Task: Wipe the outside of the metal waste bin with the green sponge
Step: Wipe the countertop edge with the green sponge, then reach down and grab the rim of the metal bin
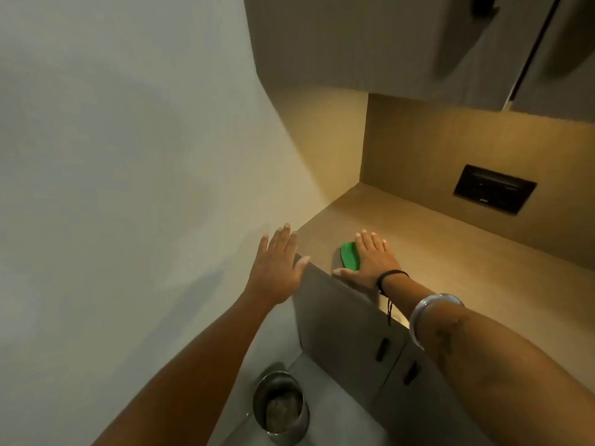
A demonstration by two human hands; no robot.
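The green sponge [348, 259] lies on the wooden countertop [434, 252] near its left front corner. My right hand [370, 260] rests flat on the counter with its fingers spread, covering the sponge's right side; I cannot tell whether it grips the sponge. My left hand [277, 264] hovers open, fingers apart, beside the wall at the counter's left end, holding nothing. The round metal waste bin [280, 408] stands on the floor far below, between the wall and the cabinet, with something crumpled and grey inside.
A pale wall [128, 188] runs close along the left. Grey cabinet doors with dark handles [383, 349] drop below the counter. Upper cabinets [386, 43] hang overhead. A dark socket panel [494, 189] sits in the back wall.
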